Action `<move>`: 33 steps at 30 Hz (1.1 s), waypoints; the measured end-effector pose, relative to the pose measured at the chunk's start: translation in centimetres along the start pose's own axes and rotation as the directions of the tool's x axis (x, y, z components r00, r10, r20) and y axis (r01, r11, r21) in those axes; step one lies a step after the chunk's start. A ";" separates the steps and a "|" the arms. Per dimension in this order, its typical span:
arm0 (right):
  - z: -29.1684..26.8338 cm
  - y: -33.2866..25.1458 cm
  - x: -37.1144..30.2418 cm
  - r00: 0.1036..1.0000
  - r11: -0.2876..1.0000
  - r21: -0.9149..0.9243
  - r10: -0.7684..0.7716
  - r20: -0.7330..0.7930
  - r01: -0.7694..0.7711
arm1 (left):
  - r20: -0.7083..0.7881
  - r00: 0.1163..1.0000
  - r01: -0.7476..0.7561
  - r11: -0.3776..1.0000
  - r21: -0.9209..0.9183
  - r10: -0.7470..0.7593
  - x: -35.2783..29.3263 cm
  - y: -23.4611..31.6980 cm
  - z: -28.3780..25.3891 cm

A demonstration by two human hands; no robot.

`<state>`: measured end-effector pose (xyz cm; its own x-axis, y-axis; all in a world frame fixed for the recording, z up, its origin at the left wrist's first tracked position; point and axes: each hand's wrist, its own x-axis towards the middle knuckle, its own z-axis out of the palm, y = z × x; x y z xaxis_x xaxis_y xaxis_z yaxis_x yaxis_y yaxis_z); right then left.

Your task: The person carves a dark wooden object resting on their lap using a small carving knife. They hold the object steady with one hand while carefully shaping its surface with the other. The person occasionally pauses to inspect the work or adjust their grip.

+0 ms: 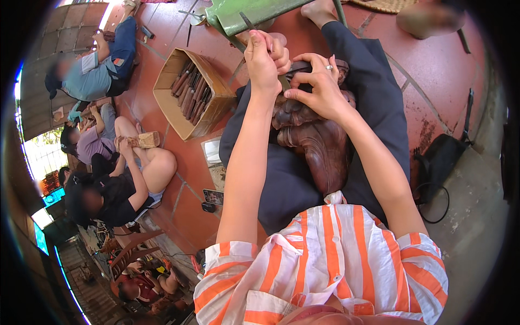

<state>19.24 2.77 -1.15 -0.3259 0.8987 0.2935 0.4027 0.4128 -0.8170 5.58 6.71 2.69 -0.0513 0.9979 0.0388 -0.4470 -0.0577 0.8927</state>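
My left hand (266, 64) is closed in a fist around a slim dark carving chisel (247, 20), one end of which sticks out above the fist. Most of the chisel is hidden by my fingers. A dark brown carved wooden sculpture (326, 157) with flowing folds lies between my thighs, its narrow end toward my belly. On its far part rests my right hand (320, 86), a ring on one finger, with thumb and fingers curled round the wood close to the left fist. Both hands hide the spot where they meet the carving.
An open cardboard box (214, 103) with several wooden-handled tools (190, 91) stands left of my knee. Beyond my hands is a green stool (244, 13). A phone (213, 196) lies at my left, a black bag (441, 157) at my right. Several people sit on the left.
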 end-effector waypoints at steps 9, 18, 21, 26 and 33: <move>1.1 0.2 0.3 0.999 0.998 -0.058 0.036 -0.041 -0.038 | 0.166 0.986 -0.015 0.999 -0.034 0.020 0.9 -0.4 -0.8; 0.3 0.9 0.6 0.993 0.985 0.153 0.092 -0.077 -0.079 | 0.247 0.962 -0.197 0.926 0.323 0.119 0.9 0.4 0.4; -3.1 1.4 1.9 0.957 0.850 0.513 0.238 -0.168 -0.121 | 0.168 0.948 -0.303 0.603 0.738 0.269 0.0 2.8 -0.4; -6.6 4.6 0.9 0.915 0.731 0.677 0.327 -0.237 -0.087 | -0.203 0.974 0.074 0.696 0.714 0.104 -7.4 3.1 -4.5; -7.3 6.0 0.5 0.956 0.704 0.704 0.264 -0.130 -0.099 | -0.354 0.932 0.187 0.738 0.648 0.074 -13.0 -2.9 -3.4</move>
<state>27.75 6.74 -2.25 -0.0940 0.9872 0.1289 -0.2863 0.0972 -0.9532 4.52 -6.23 -1.98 -0.3967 0.9162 -0.0566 0.2397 0.1629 0.9571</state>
